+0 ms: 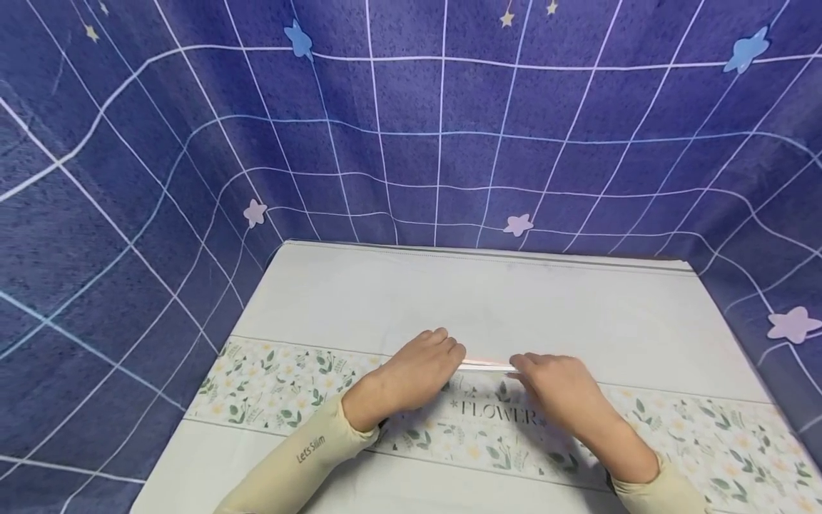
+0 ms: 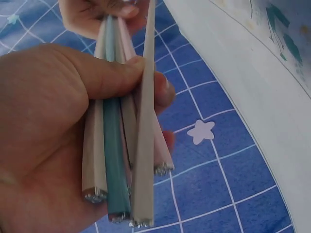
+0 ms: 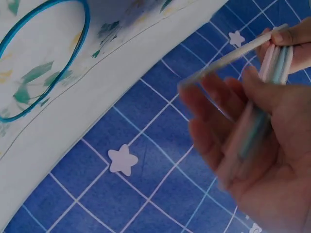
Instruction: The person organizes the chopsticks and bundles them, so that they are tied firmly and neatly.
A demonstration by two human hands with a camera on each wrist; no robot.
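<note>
Both hands on the bundle here — the left hand (image 1: 420,368) has its thumb clamped across slim sticks (image 2: 114,160) in beige, teal and pink, silvery ends poking out below. Over to the right hand (image 1: 561,389): fingers half unfurled, thumb pinning the other end to the palm — one pale stick (image 3: 233,56) splayed out to a fingertip, all above the floral tabletop (image 1: 481,293).

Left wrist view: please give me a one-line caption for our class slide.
Left hand grips slender beige, teal and pink sticks, with the right hand at their far ends.
</note>
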